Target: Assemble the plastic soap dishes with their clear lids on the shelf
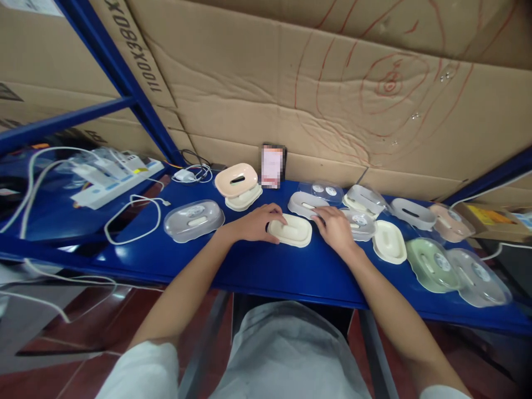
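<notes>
Facing a crowded surface (307,280): at right, green dish (430,271) under clear cover; beyond, propped phone (272,166); at left, peach dish (236,171) atop cream pieces (245,201). Grasping cream dish (294,231), between both hands, with left hand's (258,223) fingers; resting right hand (336,228) near grey dish (300,205), cannot tell whether gripping.

The desk (291,271) lies bare on the near side of the cream tray (294,231), room for a hand to pass. A narrow gap parts that tray from the right hand (336,228). Rightward, the green tray (430,266) and others crowd the way; leftward, a lidded grey tray (194,221) obstructs. A phone (272,165) and cardboard panel (249,83) close the back.
</notes>
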`<state>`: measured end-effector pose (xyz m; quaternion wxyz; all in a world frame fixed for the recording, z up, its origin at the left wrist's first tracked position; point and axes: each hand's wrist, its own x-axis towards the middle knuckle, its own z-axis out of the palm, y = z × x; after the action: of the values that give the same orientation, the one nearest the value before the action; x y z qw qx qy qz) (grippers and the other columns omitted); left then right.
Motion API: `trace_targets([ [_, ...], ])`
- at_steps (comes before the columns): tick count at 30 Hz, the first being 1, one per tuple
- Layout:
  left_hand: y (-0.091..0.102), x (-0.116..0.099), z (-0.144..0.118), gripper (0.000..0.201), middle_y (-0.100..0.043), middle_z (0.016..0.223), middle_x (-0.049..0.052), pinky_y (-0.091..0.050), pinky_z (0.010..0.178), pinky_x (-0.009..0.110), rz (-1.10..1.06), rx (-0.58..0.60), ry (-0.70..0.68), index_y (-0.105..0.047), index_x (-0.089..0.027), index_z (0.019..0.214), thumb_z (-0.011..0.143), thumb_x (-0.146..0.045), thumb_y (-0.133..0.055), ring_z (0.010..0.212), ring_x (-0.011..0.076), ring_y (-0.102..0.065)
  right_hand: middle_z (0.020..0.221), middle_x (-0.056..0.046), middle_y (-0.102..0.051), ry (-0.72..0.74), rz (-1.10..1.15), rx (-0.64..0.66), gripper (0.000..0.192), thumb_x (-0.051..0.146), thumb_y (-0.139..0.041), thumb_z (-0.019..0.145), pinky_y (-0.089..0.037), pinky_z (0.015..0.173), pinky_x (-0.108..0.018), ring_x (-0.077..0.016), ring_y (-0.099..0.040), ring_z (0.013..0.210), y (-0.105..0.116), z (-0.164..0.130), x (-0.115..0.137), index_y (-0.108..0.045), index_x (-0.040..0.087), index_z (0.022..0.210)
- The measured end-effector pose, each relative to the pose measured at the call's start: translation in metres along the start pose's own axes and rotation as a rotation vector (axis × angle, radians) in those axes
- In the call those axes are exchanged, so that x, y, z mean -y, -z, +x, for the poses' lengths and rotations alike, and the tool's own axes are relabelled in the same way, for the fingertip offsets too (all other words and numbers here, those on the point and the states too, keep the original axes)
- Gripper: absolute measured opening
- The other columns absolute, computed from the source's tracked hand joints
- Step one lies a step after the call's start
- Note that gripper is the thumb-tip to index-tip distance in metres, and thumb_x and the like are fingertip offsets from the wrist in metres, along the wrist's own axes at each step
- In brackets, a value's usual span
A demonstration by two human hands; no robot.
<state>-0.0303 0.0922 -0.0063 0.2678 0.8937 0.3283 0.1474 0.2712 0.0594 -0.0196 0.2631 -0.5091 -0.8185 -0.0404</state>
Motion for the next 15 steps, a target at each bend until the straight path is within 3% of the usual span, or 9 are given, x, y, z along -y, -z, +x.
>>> trace_targets([
  [4, 0.002, -0.004, -0.005, 0.055, -0.056, 0.137, 0.007, -0.044, 0.116, 0.046, -0.044, 0.068, -0.008, -0.074, -0.03, 0.125, 0.075, -0.041, -0.096, 0.129, 0.0312, -0.058, 0.13, -0.014, -0.077, -0.006, 0.004, -0.053, 0.032, 0.028, -0.051, 0.11, -0.047, 0.111, -0.051, -0.0337, -0.065, 0.128, 0.005, 0.002, 0.004, -0.076, 0.018, 0.127],
  [9, 0.003, -0.008, -0.005, 0.06, -0.059, 0.134, 0.007, -0.045, 0.114, 0.049, -0.031, 0.05, -0.002, -0.07, -0.03, 0.127, 0.076, -0.05, -0.095, 0.126, 0.0315, -0.059, 0.122, -0.012, -0.08, 0.004, 0.06, -0.092, 0.031, 0.034, -0.053, 0.111, -0.053, 0.102, -0.048, -0.0312, -0.071, 0.115, 0.004, 0.002, 0.006, -0.077, 0.019, 0.123],
  [11, 0.001, -0.008, -0.002, 0.056, -0.062, 0.13, 0.007, -0.047, 0.112, 0.048, -0.042, -0.041, -0.015, -0.068, -0.028, 0.127, 0.083, -0.056, -0.088, 0.123, 0.0305, -0.062, 0.12, -0.012, -0.08, 0.009, 0.084, -0.112, 0.031, 0.035, -0.053, 0.111, -0.052, 0.103, -0.05, -0.032, -0.071, 0.116, 0.002, 0.001, 0.007, -0.077, 0.019, 0.121],
  [13, -0.003, -0.007, 0.003, 0.052, -0.063, 0.13, 0.008, -0.05, 0.111, 0.048, -0.061, -0.214, -0.019, -0.064, -0.026, 0.128, 0.09, -0.058, -0.08, 0.123, 0.0303, -0.063, 0.121, -0.012, -0.08, 0.022, 0.118, -0.132, 0.031, 0.036, -0.053, 0.111, -0.052, 0.105, -0.051, -0.0316, -0.07, 0.118, 0.001, 0.001, 0.01, -0.077, 0.02, 0.122],
  [15, -0.008, -0.003, 0.009, 0.064, -0.059, 0.142, 0.012, -0.051, 0.112, 0.05, -0.124, -0.382, -0.012, -0.057, -0.026, 0.141, 0.091, -0.059, -0.08, 0.131, 0.0323, -0.06, 0.122, -0.011, -0.08, 0.04, 0.162, -0.147, 0.03, 0.037, -0.054, 0.111, -0.052, 0.108, -0.05, -0.0302, -0.07, 0.12, 0.0, 0.0, 0.014, -0.077, 0.021, 0.123],
])
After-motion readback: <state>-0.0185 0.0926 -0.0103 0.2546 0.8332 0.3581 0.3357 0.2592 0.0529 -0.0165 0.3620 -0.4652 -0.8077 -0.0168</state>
